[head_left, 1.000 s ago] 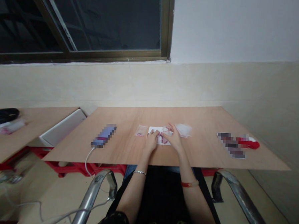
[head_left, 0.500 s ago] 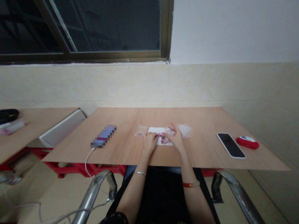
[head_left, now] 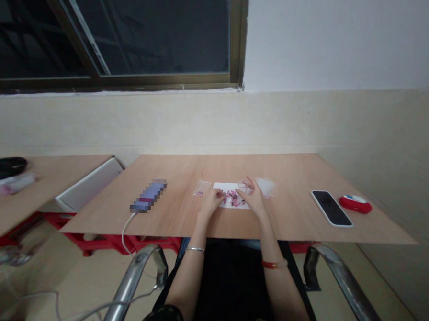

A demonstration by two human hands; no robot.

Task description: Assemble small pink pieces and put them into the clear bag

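Note:
Small pink pieces lie scattered on a white sheet of paper in the middle of the table. At the sheet's left edge is my left hand, fingers curled together; whatever they may hold is too small to make out. My right hand rests over the sheet's right side, its thumb spread away from the raised fingers. Between that thumb and the fingers shows a small clear plastic bag; I see no firm grip on it. Another clear bag with pink bits lies left of the sheet.
Clear plastic bags lie beyond my right hand. A phone and a red case are on the right. To the left, a blurred-out device has a white cable hanging over the table edge. Metal armrests flank me.
My left hand has drawn back a little to the left, uncovering more of the pink pieces on the paper. My right hand has barely moved.

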